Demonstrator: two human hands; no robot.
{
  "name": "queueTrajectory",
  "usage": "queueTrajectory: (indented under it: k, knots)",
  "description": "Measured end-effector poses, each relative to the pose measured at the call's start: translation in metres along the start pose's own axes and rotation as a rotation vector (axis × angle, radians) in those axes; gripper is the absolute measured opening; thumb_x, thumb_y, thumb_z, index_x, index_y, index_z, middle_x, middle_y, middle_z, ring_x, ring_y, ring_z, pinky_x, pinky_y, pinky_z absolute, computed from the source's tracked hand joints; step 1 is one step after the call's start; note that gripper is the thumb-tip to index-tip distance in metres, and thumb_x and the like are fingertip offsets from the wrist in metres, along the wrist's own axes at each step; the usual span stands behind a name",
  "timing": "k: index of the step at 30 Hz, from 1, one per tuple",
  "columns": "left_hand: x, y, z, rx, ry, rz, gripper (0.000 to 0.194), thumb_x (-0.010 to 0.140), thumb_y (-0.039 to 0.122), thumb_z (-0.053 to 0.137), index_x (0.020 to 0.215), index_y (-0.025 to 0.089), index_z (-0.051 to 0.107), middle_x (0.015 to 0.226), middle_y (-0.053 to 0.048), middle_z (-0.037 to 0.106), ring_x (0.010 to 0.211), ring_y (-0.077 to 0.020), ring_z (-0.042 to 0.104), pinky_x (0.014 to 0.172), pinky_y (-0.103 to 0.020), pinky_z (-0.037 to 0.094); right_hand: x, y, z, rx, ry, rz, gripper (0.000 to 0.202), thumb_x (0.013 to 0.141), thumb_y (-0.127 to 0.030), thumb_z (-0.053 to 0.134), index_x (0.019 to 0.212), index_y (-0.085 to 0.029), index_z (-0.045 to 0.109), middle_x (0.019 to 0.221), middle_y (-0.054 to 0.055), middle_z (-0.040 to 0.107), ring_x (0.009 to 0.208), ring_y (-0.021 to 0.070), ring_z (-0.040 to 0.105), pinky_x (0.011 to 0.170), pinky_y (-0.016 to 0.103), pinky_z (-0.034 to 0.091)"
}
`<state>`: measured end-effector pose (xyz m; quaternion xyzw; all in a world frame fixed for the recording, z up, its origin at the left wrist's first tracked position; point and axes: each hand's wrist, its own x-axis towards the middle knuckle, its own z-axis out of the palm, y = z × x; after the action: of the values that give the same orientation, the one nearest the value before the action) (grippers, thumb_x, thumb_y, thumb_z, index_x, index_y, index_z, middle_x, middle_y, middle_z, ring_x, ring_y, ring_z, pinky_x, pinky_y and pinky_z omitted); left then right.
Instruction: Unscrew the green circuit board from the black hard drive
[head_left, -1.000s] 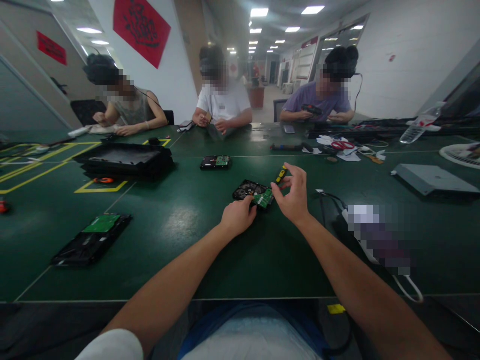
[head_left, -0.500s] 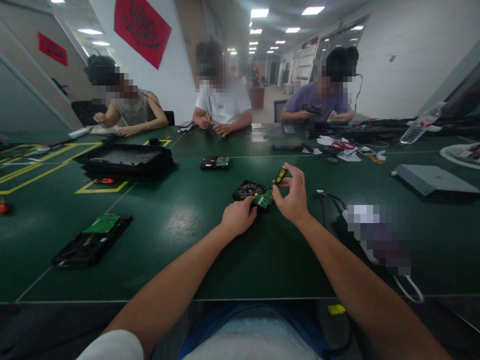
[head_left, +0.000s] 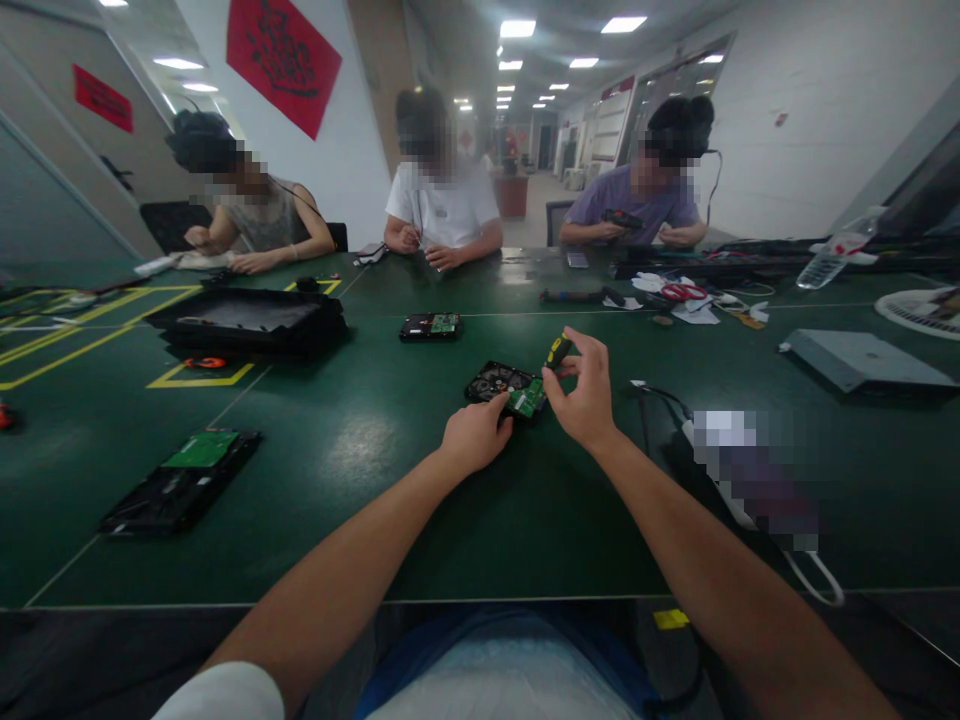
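Observation:
A black hard drive (head_left: 493, 380) with a green circuit board lies on the table in front of me. My left hand (head_left: 478, 436) grips its near edge, with the fingers resting on the drive beside the board. Between the thumb and fingers of my right hand (head_left: 587, 392) is a screwdriver (head_left: 557, 351) with a yellow and black handle. The screwdriver is tilted over the board's right end; its tip is hidden by my fingers.
Another hard drive (head_left: 430, 327) lies farther back, and a larger black unit with a green board (head_left: 180, 482) is at left. Black trays (head_left: 247, 325) stand behind it. A grey metal box (head_left: 862, 360) and a bottle (head_left: 838, 252) are at right. Three people sit across the table.
The screwdriver's handle has turned a little in my right hand, its yellow and black pattern showing differently. My left hand stays on the hard drive.

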<state>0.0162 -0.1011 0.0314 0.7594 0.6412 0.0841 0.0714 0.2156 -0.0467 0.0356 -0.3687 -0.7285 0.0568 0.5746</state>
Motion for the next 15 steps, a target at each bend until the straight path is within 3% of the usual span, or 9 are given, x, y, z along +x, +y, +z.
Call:
queueTrajectory:
  k: [15]
  knots:
    - [0.0003, -0.0006, 0.0016, -0.014, 0.008, 0.012, 0.054, 0.104, 0.043, 0.048, 0.157, 0.031, 0.049, 0.124, -0.010, 0.076, 0.109, -0.0293, 0.074, 0.095, -0.041, 0.056, -0.0009, -0.0013, 0.0008, 0.029, -0.013, 0.041, 0.071, 0.093, -0.028, 0.069, 0.156, -0.033, 0.038, 0.146, 0.014, 0.044, 0.092, 0.0188, 0.070, 0.072, 0.038, 0.068]
